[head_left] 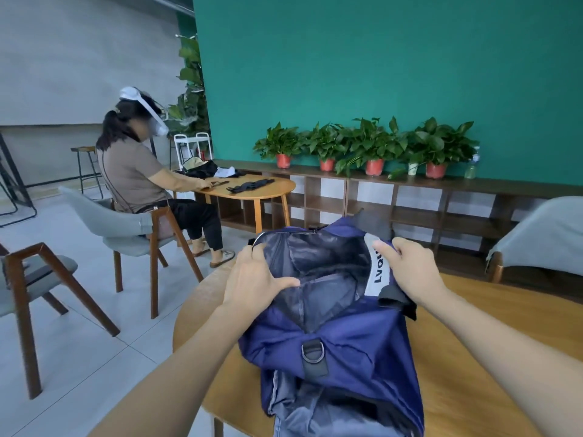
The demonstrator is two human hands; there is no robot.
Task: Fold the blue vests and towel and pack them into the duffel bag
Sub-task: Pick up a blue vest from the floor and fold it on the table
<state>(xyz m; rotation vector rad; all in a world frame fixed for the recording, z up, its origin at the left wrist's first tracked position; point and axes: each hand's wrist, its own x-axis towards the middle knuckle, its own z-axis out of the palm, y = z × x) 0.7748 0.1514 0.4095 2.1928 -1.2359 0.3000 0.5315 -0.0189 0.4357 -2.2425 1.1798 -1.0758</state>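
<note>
A navy blue duffel bag lies on the round wooden table, its main opening spread wide and showing a dark grey lining. My left hand grips the left rim of the opening, thumb hooked inside. My right hand grips the right rim beside a white label with black letters. A black strap end hangs below my right hand. Grey-blue cloth shows at the bag's near end by the frame's bottom edge; I cannot tell what it is.
A seated person works at another wooden table to the left rear. Grey chairs stand on the tiled floor at left. A low shelf with potted plants runs along the green wall. A grey chair back sits at right.
</note>
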